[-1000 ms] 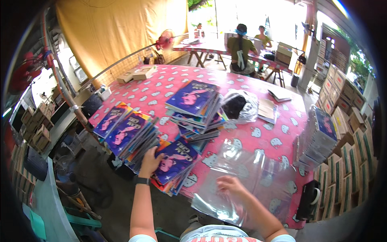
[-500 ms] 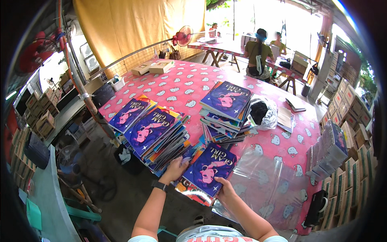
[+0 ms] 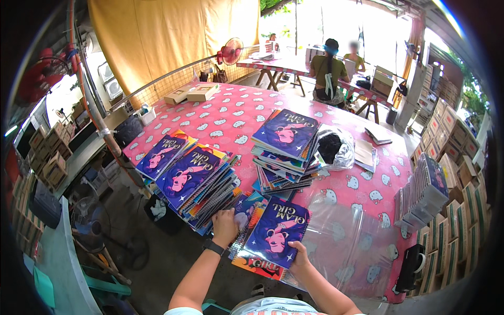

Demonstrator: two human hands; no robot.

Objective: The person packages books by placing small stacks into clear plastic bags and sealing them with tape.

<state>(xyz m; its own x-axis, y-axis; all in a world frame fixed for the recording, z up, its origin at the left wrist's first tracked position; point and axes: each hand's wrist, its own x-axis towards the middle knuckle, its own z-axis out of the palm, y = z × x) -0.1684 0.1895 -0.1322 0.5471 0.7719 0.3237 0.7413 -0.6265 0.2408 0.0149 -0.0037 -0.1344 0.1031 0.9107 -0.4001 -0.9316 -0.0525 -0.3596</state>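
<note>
My right hand grips the lower right edge of a spiral notebook with a dark blue and pink cover, thumb on top. Beneath it, an orange-red notebook sticks out at the table's near edge. My left hand is curled beside the leaning notebook stack, next to a partly covered purple notebook; what its fingers pinch, if anything, is hidden. Another notebook pile stands beyond the held notebook. Clear plastic sheets lie to the right.
Across the pink patterned table are a plastic bag with something black, a row of wrapped notebooks and two flat boxes. A black case sits at the right edge. People sit at a farther table.
The held notebook has turned more upright and shifted slightly right. My left hand has moved a little left, toward the stack. The whole view has shifted slightly.
</note>
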